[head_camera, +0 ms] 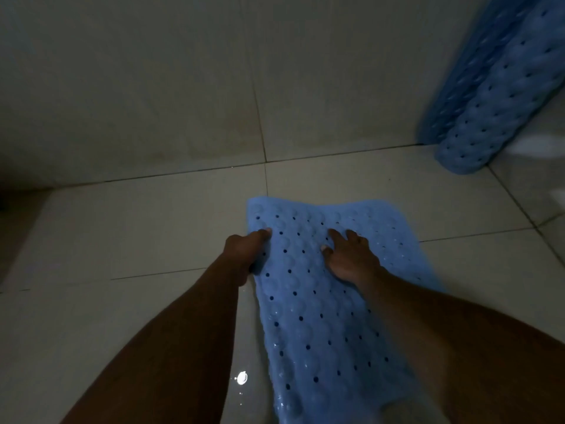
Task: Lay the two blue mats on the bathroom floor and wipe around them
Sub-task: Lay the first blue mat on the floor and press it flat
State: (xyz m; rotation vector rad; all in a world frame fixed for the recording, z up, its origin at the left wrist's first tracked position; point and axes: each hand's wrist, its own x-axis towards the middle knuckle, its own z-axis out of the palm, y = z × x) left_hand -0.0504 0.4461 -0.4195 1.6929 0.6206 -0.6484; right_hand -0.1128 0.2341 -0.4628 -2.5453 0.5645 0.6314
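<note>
Blue perforated rubber, the first mat (308,301), lay stretched over the wet floor tiles (153,228) of a dim bathroom; the left hand (246,255) was clenched around its left edge near the far corner, while the right hand (348,255) pressed flat and spread on its surface, gripping nothing; the second mat (495,87) stood curled against the wall (153,87) at far right, well apart. On tiles that slick, the mat could skid or settle crooked if dragged by one edge; trapped water might stop it seating.

Single head-worn view looks steeply down, close over the floor (122,228)
</note>
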